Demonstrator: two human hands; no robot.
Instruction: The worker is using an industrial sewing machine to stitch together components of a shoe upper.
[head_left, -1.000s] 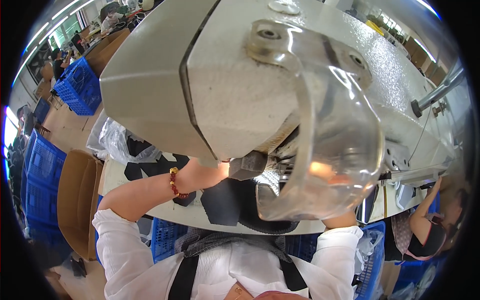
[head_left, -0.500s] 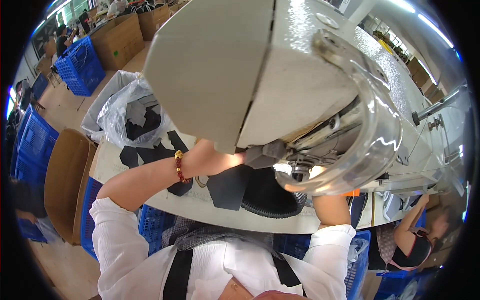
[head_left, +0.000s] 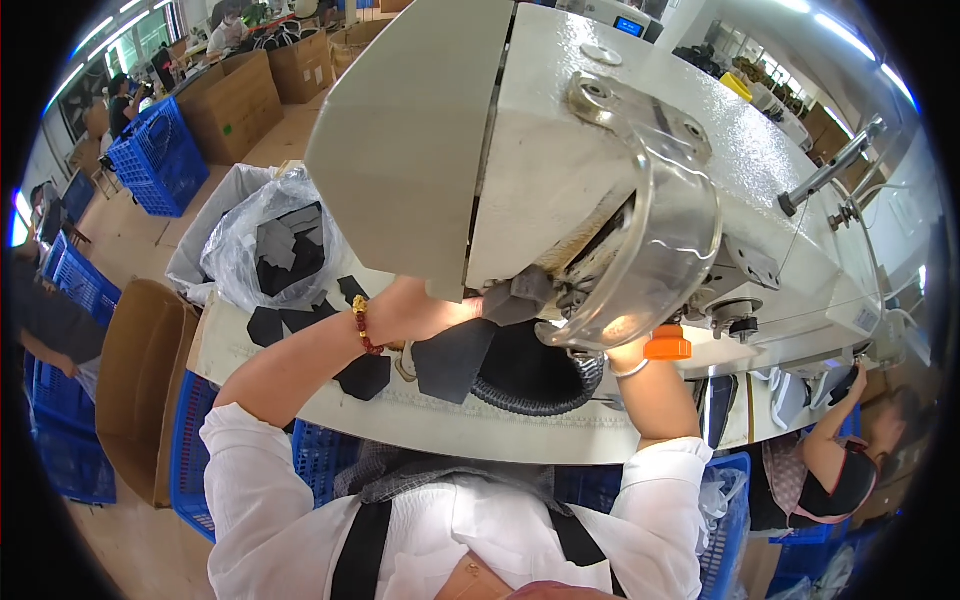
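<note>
My left hand [head_left: 415, 308], with a red-and-gold bead bracelet at its wrist, reaches under the pale sewing machine head [head_left: 400, 170]. Its fingertips meet a dark grey faceted piece [head_left: 518, 297] close to the needle area and are partly hidden there. A flat dark grey panel [head_left: 453, 360] hangs below that hand. Beside the panel lies a black rounded piece with a ribbed edge [head_left: 535, 385]. My right hand [head_left: 628, 352], a pale bangle at its wrist, is at that piece's right end, its fingers covered by the clear curved guard [head_left: 680, 230].
Dark cut pieces [head_left: 362, 377] lie on the pale table left of my hand. Behind them stands a plastic-lined bag of scraps [head_left: 290, 245]. An orange knob [head_left: 668, 342] sits by my right wrist. Blue crates [head_left: 160, 155], an open carton [head_left: 145, 390] and a co-worker [head_left: 835, 470] surround the table.
The view has shifted, so the machine appears farther left and more of its right side shows. My right wrist's bangle and the whole orange knob have come into sight. A person has appeared at far left.
</note>
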